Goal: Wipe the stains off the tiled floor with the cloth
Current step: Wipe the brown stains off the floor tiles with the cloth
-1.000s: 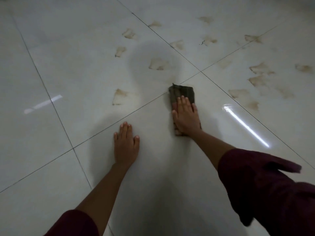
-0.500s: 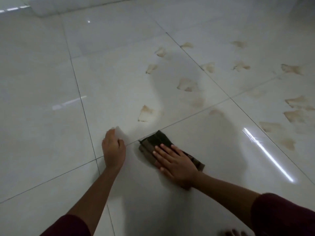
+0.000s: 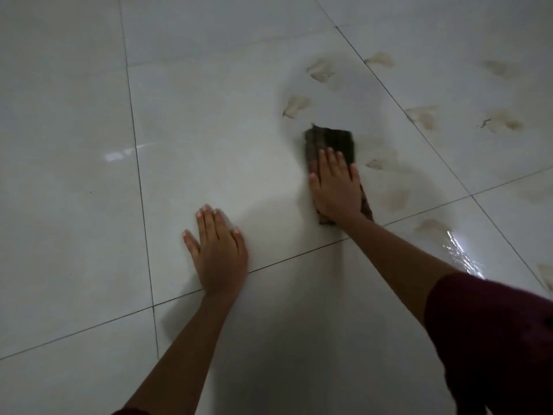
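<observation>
Flat, right hand [image 3: 336,187] presses cloth [image 3: 330,142]

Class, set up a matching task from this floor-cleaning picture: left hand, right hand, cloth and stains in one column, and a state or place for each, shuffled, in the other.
1. left hand
2. right hand
3. cloth
4. stains

A. dark, folded
B. pale brown, scattered on the tiles
C. flat on bare tile
D. pressing on the cloth

Pairs: 1-C, 2-D, 3-A, 4-B
</observation>
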